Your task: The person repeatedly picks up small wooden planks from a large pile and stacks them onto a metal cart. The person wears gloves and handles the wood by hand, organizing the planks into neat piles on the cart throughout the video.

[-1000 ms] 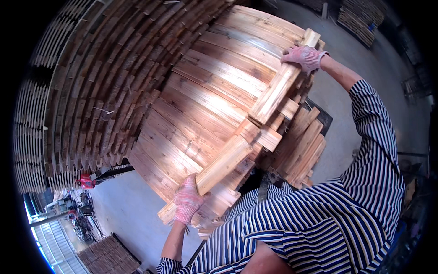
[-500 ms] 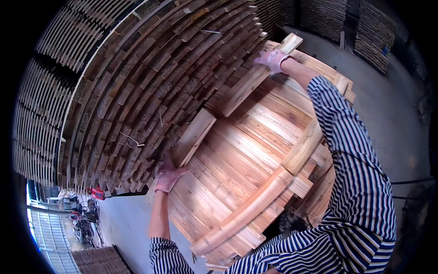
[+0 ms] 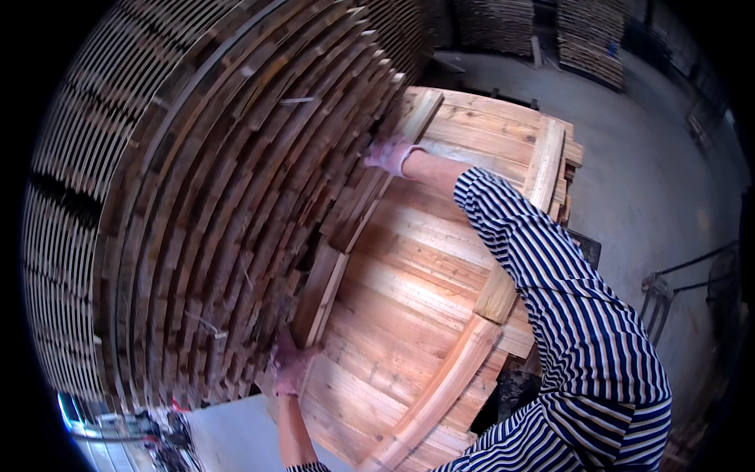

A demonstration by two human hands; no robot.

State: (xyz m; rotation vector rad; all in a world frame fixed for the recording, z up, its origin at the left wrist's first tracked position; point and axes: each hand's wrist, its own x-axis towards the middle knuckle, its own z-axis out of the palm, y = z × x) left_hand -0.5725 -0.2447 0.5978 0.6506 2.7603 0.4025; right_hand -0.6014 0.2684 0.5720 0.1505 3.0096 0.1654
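My left hand, in a pinkish work glove, is closed about the near end of a short wooden board beside the tall stack. Farther away, my gloved right hand grips a second wooden board, its fingers over the edge facing the stack and partly blurred. These two boards lie nearly end to end along the left side of a layer of pale planks. A rounded-edge strip and another strip lie across the planks on the right.
A tall stack of rough-edged boards rises close on the left. Grey concrete floor stretches to the right, with more board stacks at the back. A dark metal frame stands at right.
My right hand has drawn the farther board toward the stack and nearer to me, so it lines up more closely with the near board. My left hand stays at its board's end. The view has shifted.
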